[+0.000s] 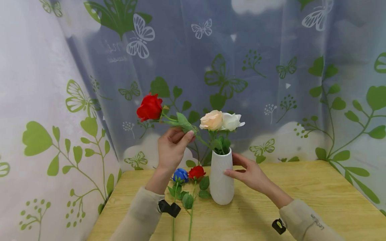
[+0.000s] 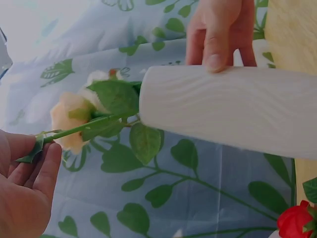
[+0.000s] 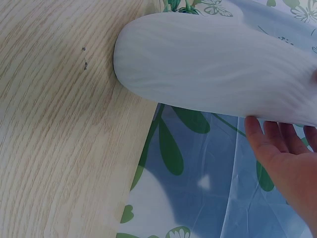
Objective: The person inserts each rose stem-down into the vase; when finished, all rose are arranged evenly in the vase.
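A tall white vase [image 1: 222, 180] with a wavy surface stands upright on the table, holding a peach rose [image 1: 211, 119] and a white rose [image 1: 232, 121]. Up and to the left of its mouth, my left hand [image 1: 172, 147] pinches the green stem of a red rose [image 1: 149, 107] between thumb and fingers. That rose leans left, and its stem [image 2: 79, 130] slants down to the vase mouth, where leaves hide its lower end. My right hand [image 1: 250, 172] holds the vase's right side, thumb in front and fingers partly hidden behind.
On the wooden table [image 1: 286, 197], a blue rose [image 1: 181, 175] and another red rose [image 1: 197, 172] lie left of the vase, stems toward me. A curtain [image 1: 181, 50] with leaf and butterfly prints hangs behind the table and along its sides.
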Available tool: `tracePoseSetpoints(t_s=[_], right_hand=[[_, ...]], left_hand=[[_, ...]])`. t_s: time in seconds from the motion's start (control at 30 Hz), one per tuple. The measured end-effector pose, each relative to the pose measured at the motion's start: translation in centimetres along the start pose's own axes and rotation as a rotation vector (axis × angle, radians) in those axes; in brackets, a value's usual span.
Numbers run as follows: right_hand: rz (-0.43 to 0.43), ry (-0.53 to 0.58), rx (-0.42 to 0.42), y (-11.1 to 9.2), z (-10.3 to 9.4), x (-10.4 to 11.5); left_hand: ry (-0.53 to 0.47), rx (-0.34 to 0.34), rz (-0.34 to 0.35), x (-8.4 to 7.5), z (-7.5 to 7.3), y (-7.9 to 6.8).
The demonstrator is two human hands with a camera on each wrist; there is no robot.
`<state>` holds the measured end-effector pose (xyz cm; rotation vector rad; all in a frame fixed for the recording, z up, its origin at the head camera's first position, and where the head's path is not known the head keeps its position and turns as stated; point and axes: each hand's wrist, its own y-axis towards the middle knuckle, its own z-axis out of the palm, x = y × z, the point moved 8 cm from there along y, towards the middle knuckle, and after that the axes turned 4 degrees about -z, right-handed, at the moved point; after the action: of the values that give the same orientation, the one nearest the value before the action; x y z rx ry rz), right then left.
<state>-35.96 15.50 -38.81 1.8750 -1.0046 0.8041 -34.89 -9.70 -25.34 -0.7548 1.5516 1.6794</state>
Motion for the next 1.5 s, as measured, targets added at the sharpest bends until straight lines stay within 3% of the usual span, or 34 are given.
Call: tracePoseSetpoints(t_s=[0.17, 0.37, 0.6, 0.83, 1.13, 1.3, 1.5], right_hand=[[-0.003, 0.011, 0.002, 0.0, -0.1, 0.1], [-0.004, 0.013, -0.006, -0.1, -0.1, 0.2], [-0.005, 0.017, -0.001, -0.2, 0.0, 0.1], [-0.008, 0.011, -0.002, 0.0, -0.1, 0.1], [-0.024, 0.029, 0.007, 0.0, 0.2, 0.1], [-0.044, 0.03, 0.001, 0.1, 0.0, 0.3], [-0.036, 0.018, 0.003, 0.1, 0.1, 0.0]], left_hand=[[0.068, 0.016, -0.023, 0.4, 1.4, 0.0], [0.182, 0.063, -0.092, 2.2, 3.2, -0.4], [0.225, 0.036, -0.068, 2.5, 3.9, -0.5], [0.279, 0.095, -0.058, 3.0, 5.1, -0.8], [0.393, 0.099, -0.127, 5.3, 5.5, -2.2], [0.392, 0.094, -0.163, 6.0, 5.6, -2.5], [0.302, 0.111, -0.182, 6.4, 5.3, -2.5]])
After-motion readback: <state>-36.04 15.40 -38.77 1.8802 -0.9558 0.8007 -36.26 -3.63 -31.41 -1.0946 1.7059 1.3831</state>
